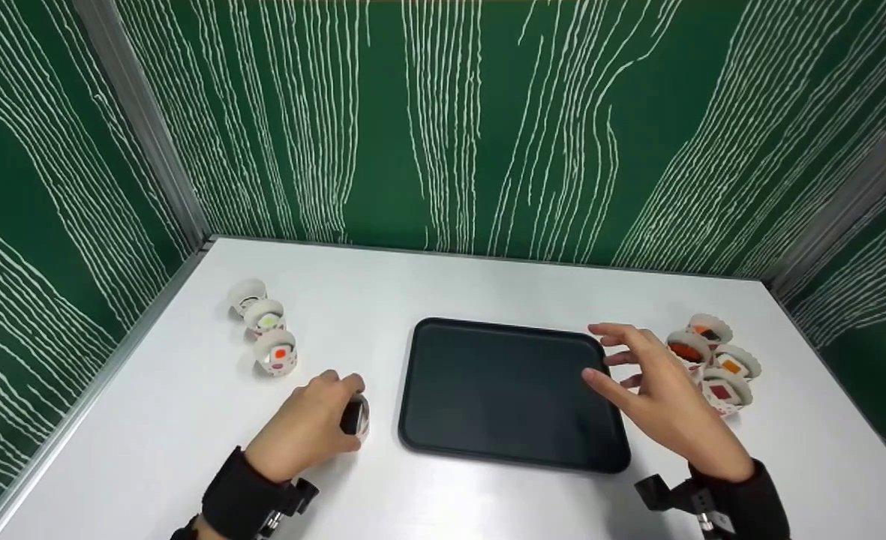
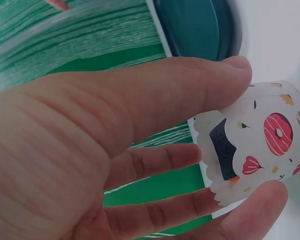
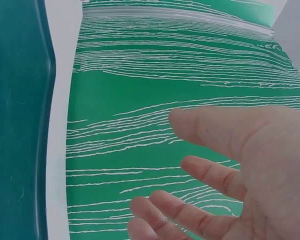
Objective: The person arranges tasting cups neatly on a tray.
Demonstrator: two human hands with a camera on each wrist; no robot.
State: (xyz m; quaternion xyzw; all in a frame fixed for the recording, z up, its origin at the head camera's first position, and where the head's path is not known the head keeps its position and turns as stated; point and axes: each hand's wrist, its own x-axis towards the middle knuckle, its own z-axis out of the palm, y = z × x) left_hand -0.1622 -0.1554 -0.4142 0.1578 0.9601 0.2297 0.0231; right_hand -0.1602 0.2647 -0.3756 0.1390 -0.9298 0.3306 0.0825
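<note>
The white table (image 1: 480,499) carries a dark tray (image 1: 514,397); three paper cups (image 1: 266,319) stand left of it; four cups (image 1: 724,391) right.

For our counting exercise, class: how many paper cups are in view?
8: three cups left of the tray, one cup gripped by the left hand, four cups right of the tray. The right hand may hide others.

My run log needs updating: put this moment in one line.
left grip: holding patterned cup | right grip: empty, open | tray: on white table
</note>
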